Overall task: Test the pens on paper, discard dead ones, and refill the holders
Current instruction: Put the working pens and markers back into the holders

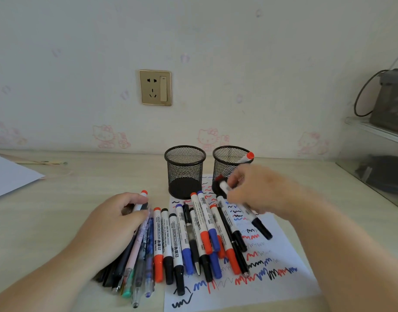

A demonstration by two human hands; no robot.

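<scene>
Two black mesh holders stand at the back of the desk. The left holder (185,170) looks empty, while a red-ended marker (247,156) leans in the right holder (227,164). In front lies a scribbled test paper (276,280) with a row of whiteboard markers and pens (193,239) across it. My left hand (112,224) grips a bundle of thin pens (137,262) and a red-ended marker (144,194). Just before the right holder, my right hand (263,190) holds white-bodied markers, blurred, one with a black cap (262,228) pointing toward me.
A loose white sheet (8,176) lies at the desk's far left. A glass shelf unit (373,170) with a dark bag (391,100) on top stands at the right. A wall socket (155,87) sits above the holders.
</scene>
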